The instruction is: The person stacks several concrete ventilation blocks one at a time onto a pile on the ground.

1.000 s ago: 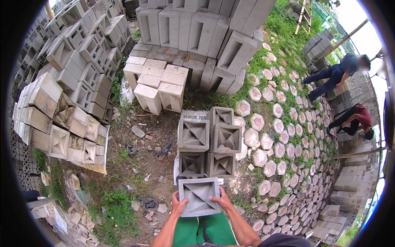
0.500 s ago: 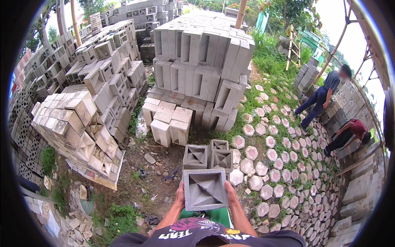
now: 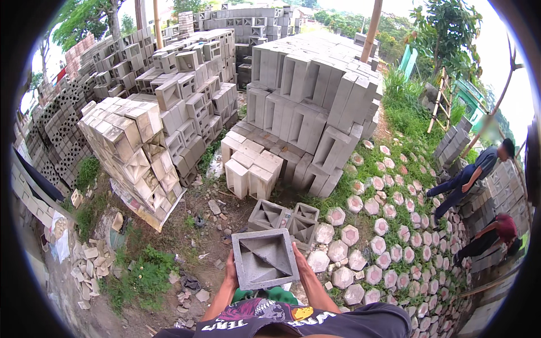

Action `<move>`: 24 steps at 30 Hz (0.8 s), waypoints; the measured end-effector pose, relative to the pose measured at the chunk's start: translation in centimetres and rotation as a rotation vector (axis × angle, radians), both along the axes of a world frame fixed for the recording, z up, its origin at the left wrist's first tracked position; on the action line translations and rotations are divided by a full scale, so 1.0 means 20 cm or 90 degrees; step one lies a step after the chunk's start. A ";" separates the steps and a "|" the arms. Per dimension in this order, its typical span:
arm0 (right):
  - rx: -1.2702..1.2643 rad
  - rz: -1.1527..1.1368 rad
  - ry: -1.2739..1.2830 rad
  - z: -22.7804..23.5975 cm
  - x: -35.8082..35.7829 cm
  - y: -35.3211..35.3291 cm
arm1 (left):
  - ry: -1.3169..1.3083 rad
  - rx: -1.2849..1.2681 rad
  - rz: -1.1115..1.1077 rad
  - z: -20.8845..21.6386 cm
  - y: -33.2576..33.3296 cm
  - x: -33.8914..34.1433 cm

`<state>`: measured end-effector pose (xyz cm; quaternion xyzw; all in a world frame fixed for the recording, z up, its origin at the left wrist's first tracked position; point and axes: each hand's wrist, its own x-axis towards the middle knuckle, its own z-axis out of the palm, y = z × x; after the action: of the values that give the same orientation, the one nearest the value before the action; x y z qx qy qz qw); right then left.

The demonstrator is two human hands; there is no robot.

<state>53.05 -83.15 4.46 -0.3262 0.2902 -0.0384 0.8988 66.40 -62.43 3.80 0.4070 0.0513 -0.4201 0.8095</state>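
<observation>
While the left hand [image 3: 231,274] and right hand [image 3: 304,268] grip a concrete ventilation block [image 3: 264,252] between them, similar blocks [image 3: 269,216] stand just beyond, hexagonal pavers [image 3: 342,278] to the hands' right.

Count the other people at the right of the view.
2: a person in a grey-blue shirt, on their feet, and a person in a dark red top, bent over, lower in the picture. Stacked blocks may hide others.
</observation>
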 end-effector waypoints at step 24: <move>-0.161 0.594 -0.074 0.06 0.19 0.63 | -0.040 0.053 0.590 0.15 0.71 -0.91</move>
<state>56.95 -70.53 5.71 -0.5252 0.0557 0.3156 0.7883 48.12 -48.13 6.75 0.3856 0.2200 0.0006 0.8961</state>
